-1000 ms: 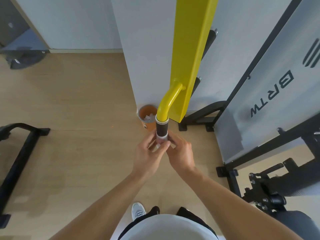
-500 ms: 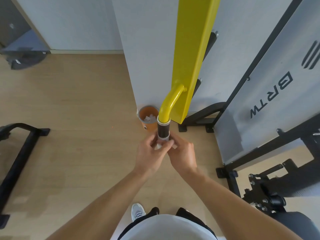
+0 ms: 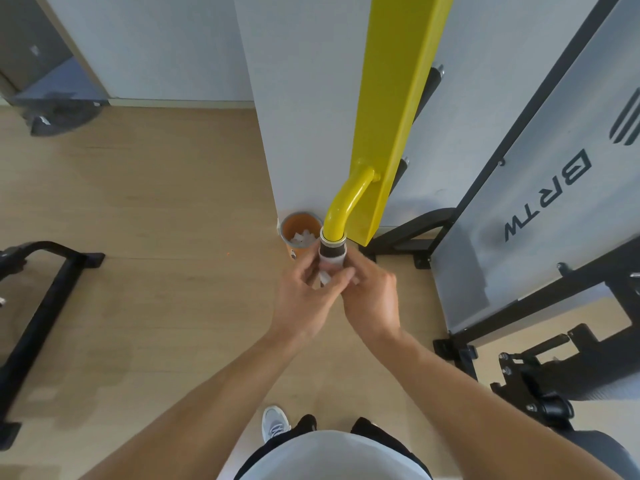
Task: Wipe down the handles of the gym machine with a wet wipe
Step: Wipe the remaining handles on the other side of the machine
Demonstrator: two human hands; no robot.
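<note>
A yellow curved bar [image 3: 348, 202] comes off the yellow machine post [image 3: 401, 98] and ends in a black grip handle [image 3: 332, 250] with a metal collar. A white wet wipe [image 3: 330, 263] is wrapped around the lower part of the grip. My left hand [image 3: 304, 299] and my right hand [image 3: 372, 296] both close around the wipe and the handle's end from below, fingers overlapping. Most of the grip under the wipe is hidden by my hands.
An orange bin [image 3: 299, 233] holding crumpled white wipes stands on the wooden floor just left of the handle. A grey panel marked BRTW [image 3: 540, 188] on a black frame is to the right. A black floor frame [image 3: 41, 292] lies at the left.
My hands and the wipe have slid a little up the grip toward the metal collar, covering more of the black handle.
</note>
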